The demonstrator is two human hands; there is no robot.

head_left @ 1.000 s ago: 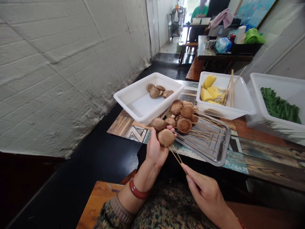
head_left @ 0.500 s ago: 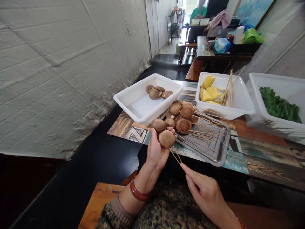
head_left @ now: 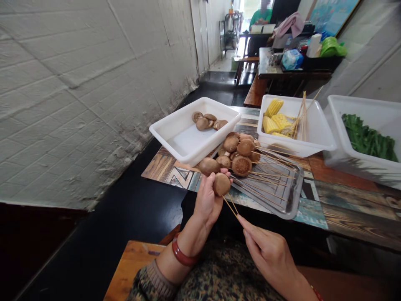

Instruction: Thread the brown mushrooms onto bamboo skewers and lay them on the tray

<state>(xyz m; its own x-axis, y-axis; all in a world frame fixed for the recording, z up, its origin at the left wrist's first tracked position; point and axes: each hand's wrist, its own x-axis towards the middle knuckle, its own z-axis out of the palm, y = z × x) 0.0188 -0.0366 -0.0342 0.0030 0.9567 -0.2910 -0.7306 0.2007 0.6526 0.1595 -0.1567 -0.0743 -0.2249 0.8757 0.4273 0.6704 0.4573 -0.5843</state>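
A brown mushroom cap [head_left: 222,184] rests in my left hand [head_left: 206,198], whose thumb and fingers curl around it. Two thin wooden skewers [head_left: 231,205] run from the mushroom's lower edge to my right hand [head_left: 266,246], which pinches their ends between thumb and fingertips. Just beyond my left hand, another mushroom cap [head_left: 209,166] lies at the near end of a pile of skewered mushrooms [head_left: 242,166]. The pile sits on a metal tray [head_left: 293,211], its skewers pointing right.
A white bin [head_left: 175,152] with several loose mushrooms stands behind the tray. Further right are a white bin [head_left: 316,142] of corn and skewers, and another [head_left: 332,125] with green leaves [head_left: 369,138]. A wall [head_left: 94,83] runs along the left. A person in green [head_left: 260,17] sits far back.
The mushroom in my left hand has shifted slightly right and down, and my left thumb has come up against its side. My right hand still pinches the skewers, almost unmoved.
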